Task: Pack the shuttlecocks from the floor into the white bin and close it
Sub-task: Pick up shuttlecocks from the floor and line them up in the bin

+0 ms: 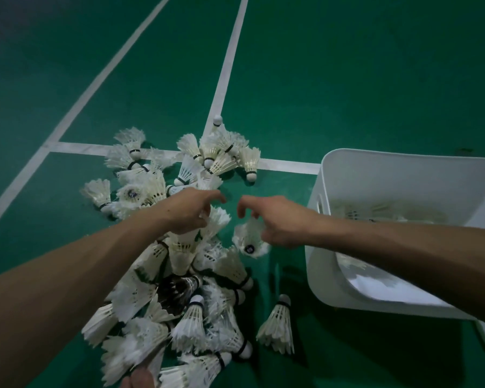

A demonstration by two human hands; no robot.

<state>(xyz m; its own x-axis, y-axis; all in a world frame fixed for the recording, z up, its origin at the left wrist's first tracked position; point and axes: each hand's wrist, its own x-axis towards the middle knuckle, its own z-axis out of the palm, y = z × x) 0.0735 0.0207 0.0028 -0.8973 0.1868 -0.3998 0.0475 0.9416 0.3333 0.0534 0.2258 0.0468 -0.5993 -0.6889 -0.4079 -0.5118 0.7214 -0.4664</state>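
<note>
Shuttlecocks point(179, 317) heap under my left hand point(189, 211), curled over them — gripping or not, I cannot tell. Right hand point(277, 222) pinches one shuttlecock point(249, 239), cork toward me — white bin point(328, 287) just right of it.

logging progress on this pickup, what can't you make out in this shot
Head view:
- Bin contents: right arm crosses it, right edge cuts it off.
- Left hand: its back hides any grip.
- Right hand: touching or gripping the shuttlecock under it, unclear.
- Pile: nearest shuttlecocks blurred, cut by the bottom edge.
</note>
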